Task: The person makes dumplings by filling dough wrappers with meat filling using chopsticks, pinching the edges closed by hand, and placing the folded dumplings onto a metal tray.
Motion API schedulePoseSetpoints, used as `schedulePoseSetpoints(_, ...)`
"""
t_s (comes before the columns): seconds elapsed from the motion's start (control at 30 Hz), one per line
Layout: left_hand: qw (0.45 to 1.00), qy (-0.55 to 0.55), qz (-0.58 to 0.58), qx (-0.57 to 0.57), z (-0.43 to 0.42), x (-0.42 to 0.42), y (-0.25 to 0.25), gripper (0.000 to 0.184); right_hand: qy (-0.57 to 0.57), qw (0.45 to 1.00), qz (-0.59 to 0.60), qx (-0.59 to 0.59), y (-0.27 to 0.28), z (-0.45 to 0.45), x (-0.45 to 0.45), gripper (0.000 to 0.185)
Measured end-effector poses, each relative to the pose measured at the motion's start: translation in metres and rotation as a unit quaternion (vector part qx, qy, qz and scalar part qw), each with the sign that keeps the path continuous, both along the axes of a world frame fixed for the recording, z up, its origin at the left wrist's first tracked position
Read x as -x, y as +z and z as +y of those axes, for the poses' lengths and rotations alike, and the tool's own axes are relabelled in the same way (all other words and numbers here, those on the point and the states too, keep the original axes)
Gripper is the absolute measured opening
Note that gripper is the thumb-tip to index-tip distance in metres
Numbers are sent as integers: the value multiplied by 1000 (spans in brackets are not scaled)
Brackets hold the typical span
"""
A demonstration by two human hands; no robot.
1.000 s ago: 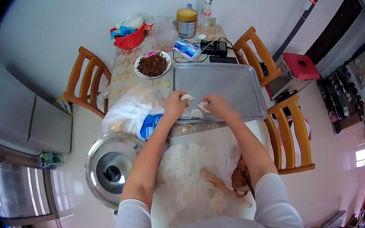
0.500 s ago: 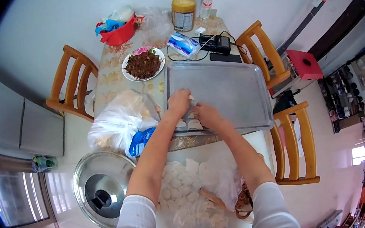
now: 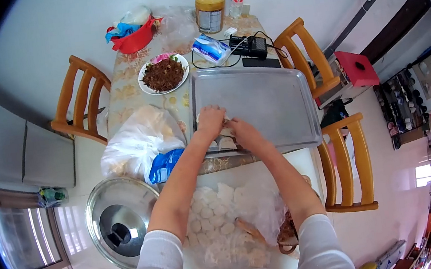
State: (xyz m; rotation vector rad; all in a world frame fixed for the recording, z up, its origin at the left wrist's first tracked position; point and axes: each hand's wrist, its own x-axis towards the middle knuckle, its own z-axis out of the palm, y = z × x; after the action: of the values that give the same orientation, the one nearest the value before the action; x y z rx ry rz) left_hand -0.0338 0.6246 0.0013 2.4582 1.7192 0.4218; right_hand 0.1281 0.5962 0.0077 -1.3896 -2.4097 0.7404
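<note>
My left hand (image 3: 212, 120) is closed over the left part of the grey metal tray (image 3: 258, 89), fingers bent round a pale dough piece that is mostly hidden. Close to its right, my right hand (image 3: 243, 132) pinches at a small pale dough piece beside the left fingertips. Just below the hands, white folded dumplings (image 3: 227, 143) lie near the tray's front left corner. Several round white dough wrappers (image 3: 212, 213) are spread on the white board (image 3: 305, 164) nearer to me, partly under clear plastic. A bowl of brown filling (image 3: 287, 231) shows beside my right forearm.
A glass lid (image 3: 121, 221) and a filled white bag (image 3: 143, 138) are at the left. Behind stand a plate of dark food (image 3: 163, 75), a red basket (image 3: 134, 40), a gold tub (image 3: 210, 12), a tissue pack (image 3: 210, 48) and a black device with cables (image 3: 249, 47). Wooden chairs flank the table.
Both hands have come closer together over the tray's left side, and the dough piece in my right hand has moved left toward my left hand. The camera view has shifted a little.
</note>
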Motion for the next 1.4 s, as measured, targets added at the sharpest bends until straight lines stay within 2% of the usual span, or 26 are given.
schedulePoseSetpoints(0.07,999,1,-18,-38,-6,2,1,23,-7,1000,14,-13,-9,2,-3,36)
schedulePoseSetpoints(0.13,980,29,-169,-102,-21,3,19,25,4,999,26,-43,-2,-1,-9,33)
schedulePoseSetpoints(0.17,980,30,-168,-102,-31,3,29,25,5,999,27,-43,3,-4,-11,33)
schedulePoseSetpoints(0.23,919,51,-351,-173,-58,4,51,24,-9,999,7,-45,18,-10,-17,31)
schedulePoseSetpoints(0.33,886,87,-410,-197,-125,5,91,18,-24,995,28,-94,34,-28,-27,30)
schedulePoseSetpoints(0.43,870,106,-449,-173,-200,7,108,18,-12,996,77,-53,87,-58,-37,30)
schedulePoseSetpoints(0.5,876,118,-448,-131,-254,10,111,18,-33,991,106,-69,121,-91,-36,30)
schedulePoseSetpoints(0.6,887,117,-437,-88,-329,19,97,18,-48,986,157,7,180,-157,-34,29)
schedulePoseSetpoints(0.67,891,156,-427,-9,-376,26,85,15,-38,987,157,12,202,-205,-34,29)
schedulePoseSetpoints(0.73,904,149,-399,-15,-414,30,79,15,9,987,159,-8,209,-262,-35,30)
schedulePoseSetpoints(0.77,890,181,-418,25,-431,30,73,15,44,986,158,-29,206,-289,-36,30)
schedulePoseSetpoints(0.83,864,217,-442,111,-464,31,63,21,65,972,220,57,175,-341,-39,30)
schedulePoseSetpoints(0.9,886,209,-400,102,-487,32,53,25,12,959,205,197,148,-382,-41,30)
schedulePoseSetpoints(0.97,913,205,-335,108,-504,35,44,33,-101,980,115,128,102,-420,-48,26)
schedulePoseSetpoints(1.0,914,204,-335,106,-511,35,41,33,-101,980,115,126,81,-434,-54,26)
schedulePoseSetpoints(1.07,946,205,-244,55,-521,36,39,36,-198,976,61,71,49,-454,-69,25)
schedulePoseSetpoints(1.2,957,160,-215,110,-537,43,43,41,-221,971,55,79,33,-472,-79,28)
schedulePoseSetpoints(1.27,951,128,-231,159,-544,42,44,45,-200,977,-24,67,28,-471,-74,32)
schedulePoseSetpoints(1.4,968,106,-188,129,-550,42,32,45,-175,984,-6,34,18,-465,-59,34)
